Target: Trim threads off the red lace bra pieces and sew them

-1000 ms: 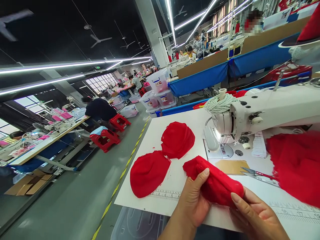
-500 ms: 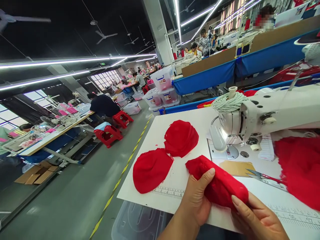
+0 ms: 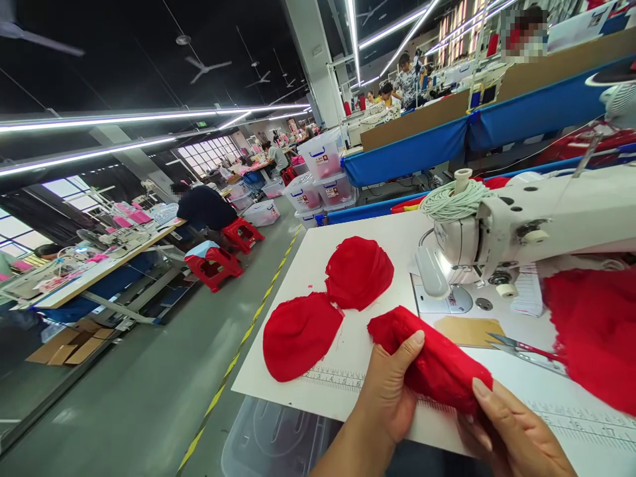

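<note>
Off to the far left of the sewing machine [image 3: 521, 225], across the aisle, another long worktable [image 3: 94, 271] is seen with red stools [image 3: 213, 265] beside it and a person bent over at its far end. Stacked plastic bins [image 3: 318, 175] are parked further back, left of the machine too.

Closer in, on the white table [image 3: 308, 278], two rounded red fabric pieces are laid out left of the machine: the nearer one [image 3: 299, 336] sits just beside the printed ruler marks at the table edge, and the farther one [image 3: 358, 271] is touching it at one corner, nearer the machine's needle end.

Then the hands. A folded red fabric bundle [image 3: 430, 361] is held up in front of the machine, just over the table edge. Its long axis is slanted, with the far end up and to the left, toward the two loose pieces, and the near end down and to the right. The left hand [image 3: 390, 397] is clamped on it around the middle, thumb laid on top. The right hand [image 3: 511, 430] is closed on the lower right end, thumb pressed on the fabric. So both hands are gripping the same bundle, a bit apart along its length, and the free upper end is nearer the left hand.

Right of that, below the machine head, a brown card piece [image 3: 470, 329] and small scissors [image 3: 527, 351] are lying on the table, and a big red fabric pile [image 3: 593, 331] is heaped under the machine arm at the far right.
</note>
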`<state>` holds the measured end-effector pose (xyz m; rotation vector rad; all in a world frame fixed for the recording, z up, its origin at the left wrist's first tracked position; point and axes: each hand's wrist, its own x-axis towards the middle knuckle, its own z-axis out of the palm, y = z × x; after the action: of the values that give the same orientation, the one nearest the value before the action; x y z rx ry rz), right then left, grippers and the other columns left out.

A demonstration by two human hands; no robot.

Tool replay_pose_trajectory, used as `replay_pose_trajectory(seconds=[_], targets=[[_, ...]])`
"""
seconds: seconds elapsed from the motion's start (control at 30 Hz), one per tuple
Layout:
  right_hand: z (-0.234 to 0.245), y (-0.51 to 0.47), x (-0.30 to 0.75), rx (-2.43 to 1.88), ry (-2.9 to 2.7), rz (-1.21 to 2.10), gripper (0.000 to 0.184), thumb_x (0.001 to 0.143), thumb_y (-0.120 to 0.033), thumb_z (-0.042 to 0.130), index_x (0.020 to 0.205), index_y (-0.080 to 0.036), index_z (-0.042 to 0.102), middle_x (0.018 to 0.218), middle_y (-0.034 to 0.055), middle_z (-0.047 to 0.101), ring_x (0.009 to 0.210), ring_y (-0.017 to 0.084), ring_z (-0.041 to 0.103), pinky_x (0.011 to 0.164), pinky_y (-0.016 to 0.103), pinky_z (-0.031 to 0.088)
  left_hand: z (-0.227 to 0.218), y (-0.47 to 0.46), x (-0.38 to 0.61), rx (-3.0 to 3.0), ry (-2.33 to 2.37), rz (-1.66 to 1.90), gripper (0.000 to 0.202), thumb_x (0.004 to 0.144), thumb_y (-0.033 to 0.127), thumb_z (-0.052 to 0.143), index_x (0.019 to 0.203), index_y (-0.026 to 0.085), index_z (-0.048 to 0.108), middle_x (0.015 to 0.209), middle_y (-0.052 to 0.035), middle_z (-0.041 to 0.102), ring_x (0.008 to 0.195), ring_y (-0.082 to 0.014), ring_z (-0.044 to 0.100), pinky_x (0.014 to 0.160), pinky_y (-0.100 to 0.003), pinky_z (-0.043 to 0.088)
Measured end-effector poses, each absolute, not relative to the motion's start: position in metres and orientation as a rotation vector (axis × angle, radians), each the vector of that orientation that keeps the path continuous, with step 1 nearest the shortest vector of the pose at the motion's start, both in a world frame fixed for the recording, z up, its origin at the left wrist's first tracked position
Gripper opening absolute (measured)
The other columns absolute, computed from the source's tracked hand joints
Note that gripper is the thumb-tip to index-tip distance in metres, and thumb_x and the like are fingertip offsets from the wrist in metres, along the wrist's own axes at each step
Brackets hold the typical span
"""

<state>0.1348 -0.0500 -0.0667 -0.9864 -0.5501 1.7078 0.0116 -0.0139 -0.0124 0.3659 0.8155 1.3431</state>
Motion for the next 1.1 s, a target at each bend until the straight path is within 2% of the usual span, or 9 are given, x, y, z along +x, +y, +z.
replay_pose_trajectory(seconds=[0.1,0.2,0.33,0.43,0.5,0.63,0.73,0.93,1.1], targets=[[-0.076,-0.05,0.14,-0.983,-0.441,1.708,0.024,0.074,-0.05,0.077,0.089,-0.031,0.076,0.07,-0.0014,0.073,0.059,0.02,0.064,0.052,0.029,0.057,-0.012,-0.013,0.011,0.339,0.845,1.343,0.032,0.068,0.024,0.085,0.094,0.015,0.068,0.09,-0.0062,0.073,0.096,-0.0254,0.068,0.091,-0.037,0.05],[-0.075,-0.05,0.141,-1.008,-0.302,1.709,0.021,0.07,-0.047,0.081,0.085,-0.034,0.074,0.082,-0.0038,0.077,0.071,0.021,0.069,0.057,0.027,0.057,-0.011,-0.011,0.011,0.33,0.867,1.348,0.032,0.068,0.024,0.085,0.094,0.015,0.068,0.089,-0.0059,0.073,0.097,-0.0258,0.068,0.091,-0.038,0.051],[-0.062,-0.05,0.137,-0.939,-0.497,1.725,0.027,0.073,-0.051,0.078,0.072,-0.026,0.069,0.057,-0.0025,0.064,0.051,0.015,0.057,0.048,0.024,0.05,-0.011,-0.01,0.011,0.33,0.871,1.342,0.032,0.068,0.024,0.085,0.094,0.014,0.068,0.088,-0.0056,0.073,0.095,-0.0245,0.068,0.09,-0.037,0.051],[-0.059,-0.049,0.135,-0.943,-0.534,1.71,0.028,0.072,-0.047,0.081,0.082,-0.023,0.07,0.051,-0.0055,0.056,0.045,0.011,0.049,0.046,0.021,0.046,-0.013,-0.01,0.012,0.32,0.886,1.367,0.036,0.065,0.024,0.087,0.095,0.014,0.068,0.09,-0.0054,0.073,0.092,-0.0235,0.068,0.089,-0.037,0.051],[-0.061,-0.05,0.134,-0.962,-0.492,1.712,0.032,0.069,-0.043,0.084,0.092,-0.024,0.071,0.056,-0.0053,0.059,0.048,0.011,0.053,0.047,0.02,0.047,-0.013,-0.011,0.013,0.319,0.891,1.382,0.038,0.064,0.025,0.087,0.095,0.015,0.068,0.09,-0.0054,0.073,0.092,-0.024,0.068,0.088,-0.037,0.052],[-0.065,-0.05,0.136,-0.968,-0.473,1.7,0.031,0.067,-0.041,0.086,0.09,-0.026,0.071,0.065,-0.002,0.068,0.061,0.016,0.064,0.049,0.02,0.052,-0.012,-0.01,0.013,0.327,0.888,1.363,0.039,0.064,0.027,0.087,0.095,0.015,0.067,0.089,-0.0062,0.072,0.097,-0.0266,0.067,0.086,-0.037,0.052],[-0.065,-0.049,0.138,-0.985,-0.509,1.672,0.032,0.068,-0.041,0.085,0.093,-0.025,0.072,0.07,0.0001,0.071,0.062,0.018,0.066,0.051,0.023,0.056,-0.012,-0.009,0.012,0.32,0.884,1.35,0.038,0.065,0.027,0.087,0.095,0.015,0.067,0.09,-0.0067,0.072,0.098,-0.0268,0.067,0.086,-0.037,0.052],[-0.058,-0.044,0.138,-0.982,-0.564,1.592,0.039,0.071,-0.043,0.082,0.103,-0.023,0.073,0.089,0.0049,0.076,0.075,0.023,0.071,0.068,0.031,0.061,-0.012,-0.012,0.015,0.301,0.857,1.364,0.038,0.067,0.027,0.086,0.097,0.016,0.066,0.095,-0.006,0.073,0.09,-0.0233,0.069,0.086,-0.037,0.054],[-0.06,-0.043,0.138,-0.877,-0.574,1.63,0.031,0.076,-0.041,0.078,0.104,-0.028,0.074,0.11,0.0057,0.076,0.093,0.025,0.071,0.081,0.033,0.059,-0.017,-0.014,0.017,0.271,0.807,1.368,0.033,0.071,0.025,0.083,0.099,0.016,0.067,0.098,-0.0068,0.073,0.088,-0.0201,0.069,0.087,-0.035,0.054]])
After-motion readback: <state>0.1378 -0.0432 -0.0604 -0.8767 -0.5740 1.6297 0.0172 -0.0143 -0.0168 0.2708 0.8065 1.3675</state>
